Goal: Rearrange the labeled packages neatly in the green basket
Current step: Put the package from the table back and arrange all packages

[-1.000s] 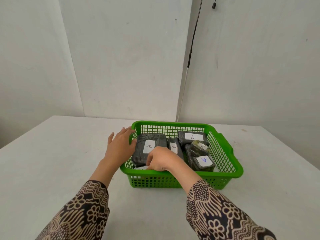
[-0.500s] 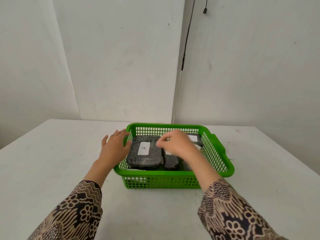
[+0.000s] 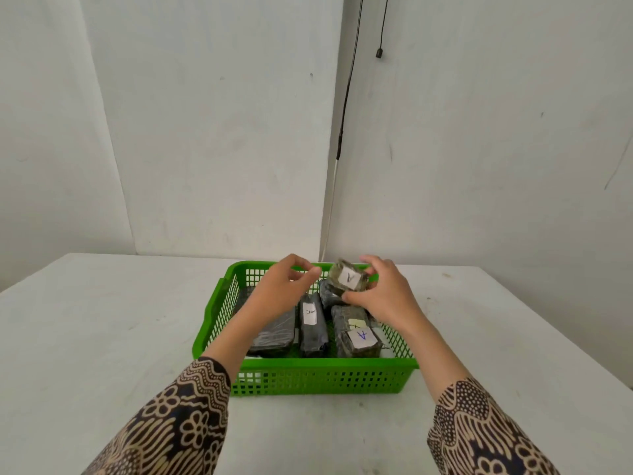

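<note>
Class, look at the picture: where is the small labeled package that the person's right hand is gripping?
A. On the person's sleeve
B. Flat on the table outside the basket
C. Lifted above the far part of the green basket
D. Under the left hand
C: the right hand holds the small labeled package raised over the far end of the green basket.

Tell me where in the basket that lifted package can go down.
The right hand holds the small package over the green basket's far side. Bare floor shows only as slivers between the narrow package and its neighbours. Everywhere else is crowded; the far floor is hidden.
</note>
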{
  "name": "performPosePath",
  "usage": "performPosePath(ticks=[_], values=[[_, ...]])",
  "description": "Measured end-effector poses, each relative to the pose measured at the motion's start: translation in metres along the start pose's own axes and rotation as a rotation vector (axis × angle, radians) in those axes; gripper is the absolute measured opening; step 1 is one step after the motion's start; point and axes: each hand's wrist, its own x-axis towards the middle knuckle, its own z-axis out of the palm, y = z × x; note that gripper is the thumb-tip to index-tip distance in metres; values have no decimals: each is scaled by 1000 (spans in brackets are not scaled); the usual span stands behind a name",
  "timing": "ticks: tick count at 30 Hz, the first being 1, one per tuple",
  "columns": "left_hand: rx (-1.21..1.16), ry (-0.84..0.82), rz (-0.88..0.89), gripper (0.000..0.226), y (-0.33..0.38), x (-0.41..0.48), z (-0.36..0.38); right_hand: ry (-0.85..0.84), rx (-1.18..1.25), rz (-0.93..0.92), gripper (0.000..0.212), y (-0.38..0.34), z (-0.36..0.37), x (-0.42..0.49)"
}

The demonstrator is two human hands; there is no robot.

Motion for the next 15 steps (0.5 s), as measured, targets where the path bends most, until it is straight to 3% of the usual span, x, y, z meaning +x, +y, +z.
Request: performPosePath(ticks=[4,8,12,15], values=[[-264,-15,-83,40,18,1,8,97,128,-143,70,-23,-6,-4],[-477,65,-51,22,21,3,2,54,213,-182,57,-36,-10,-9],[-477,46,17,13,21,0,-4,80,291,-196,40,-42,-11,-10],[-456,-2,51,19,19,-2,-5,25,298,-238,32,-44,-9,-11]])
